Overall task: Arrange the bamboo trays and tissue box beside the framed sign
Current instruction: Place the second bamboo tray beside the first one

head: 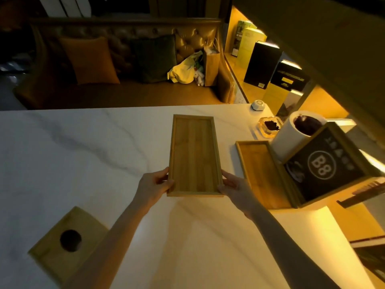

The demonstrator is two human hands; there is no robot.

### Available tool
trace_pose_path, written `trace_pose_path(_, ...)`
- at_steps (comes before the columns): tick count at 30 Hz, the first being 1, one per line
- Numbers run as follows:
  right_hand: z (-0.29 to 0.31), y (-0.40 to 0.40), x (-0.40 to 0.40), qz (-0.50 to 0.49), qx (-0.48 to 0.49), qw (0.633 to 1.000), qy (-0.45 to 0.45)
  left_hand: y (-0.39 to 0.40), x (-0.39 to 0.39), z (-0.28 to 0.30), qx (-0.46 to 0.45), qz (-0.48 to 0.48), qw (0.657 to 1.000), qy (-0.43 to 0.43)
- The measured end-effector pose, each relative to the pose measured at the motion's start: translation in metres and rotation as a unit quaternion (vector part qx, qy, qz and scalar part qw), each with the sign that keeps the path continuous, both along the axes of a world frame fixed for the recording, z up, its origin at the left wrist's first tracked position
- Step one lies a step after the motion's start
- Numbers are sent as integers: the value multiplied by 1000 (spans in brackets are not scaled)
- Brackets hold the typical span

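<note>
I hold an empty bamboo tray [194,155] by its near corners, lengthwise away from me, over the middle of the white marble table [73,159]. My left hand [155,184] grips its left near edge and my right hand [233,187] grips its right near edge. A second bamboo tray [260,174] lies flat to the right, right next to the dark framed sign [331,165] marked "B8". The wooden tissue box [66,245], with a round hole on top, stands at the near left.
Behind the sign stand a white cylindrical container [291,138], a glass ashtray [269,126] and a small white device [258,105]. A leather sofa with cushions [125,59] runs beyond the table's far edge. Boxes line a lit shelf [262,65] at the right.
</note>
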State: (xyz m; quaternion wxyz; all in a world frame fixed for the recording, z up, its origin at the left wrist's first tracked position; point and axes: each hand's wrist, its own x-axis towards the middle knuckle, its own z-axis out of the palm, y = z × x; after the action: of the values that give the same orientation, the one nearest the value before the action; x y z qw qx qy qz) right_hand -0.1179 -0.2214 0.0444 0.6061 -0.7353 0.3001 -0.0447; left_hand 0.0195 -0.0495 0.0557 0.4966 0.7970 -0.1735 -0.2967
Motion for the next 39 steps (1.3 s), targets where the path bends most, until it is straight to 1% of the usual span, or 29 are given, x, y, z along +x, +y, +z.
trace_pose_path(5,-16,-35,-34,2,-19,999,34,-39,-34,-25,26,-21,999,-13)
trace_pose_path(8,-29,-51,-45,0,-40,997,69,-53,-46,-41,43,-27,999,-18)
trace_pose_path(11,-42,-58,-51,-9,-39,994,99,-63,-51,-57,61,-25,998,-10)
trace_pose_path(14,-51,-61,-54,-11,-46,993,110,-70,-53,-67,73,-25,997,-8)
trace_pose_path(17,-59,-70,-53,-18,-29,993,114,-82,-50,-76,84,-15,996,4)
trace_pose_path(26,-65,-69,-51,-28,-29,993,113,-83,-43,-89,86,-5,996,25)
trace_pose_path(32,-73,-68,-47,-39,-45,990,127,-86,-40,-94,96,-14,995,-1)
trace_pose_path(36,-74,-68,-45,-32,-81,988,129,-89,-40,-98,114,-26,993,-23)
trace_pose_path(39,-80,-65,-46,-26,-133,979,152,-91,-42,-102,133,-38,989,-56)
